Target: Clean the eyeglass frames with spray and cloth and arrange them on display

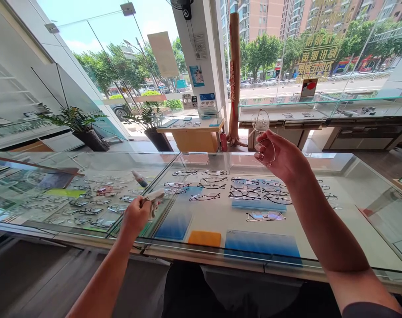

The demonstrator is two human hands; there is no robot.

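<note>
My right hand (278,155) is raised above the far side of the glass display counter, its fingers closed on a pair of thin-rimmed eyeglasses (261,120). The glasses stand on end, one lens up against the window view and the other beside my palm. Low over the counter on the left, my left hand (138,216) grips a crumpled pale cloth (154,195). Just beyond that cloth stands a small white bottle (139,179) with a dark label, slightly tilted. Under the glass top, rows of eyeglasses (244,193) lie below and between my hands.
The glass counter (194,251) spans the width in front of me, with blue panels and an orange case (205,239) inside. Farther off are potted plants (88,128), a wooden post (234,79), a red fire extinguisher (223,141) and more display cases (287,115) along the windows.
</note>
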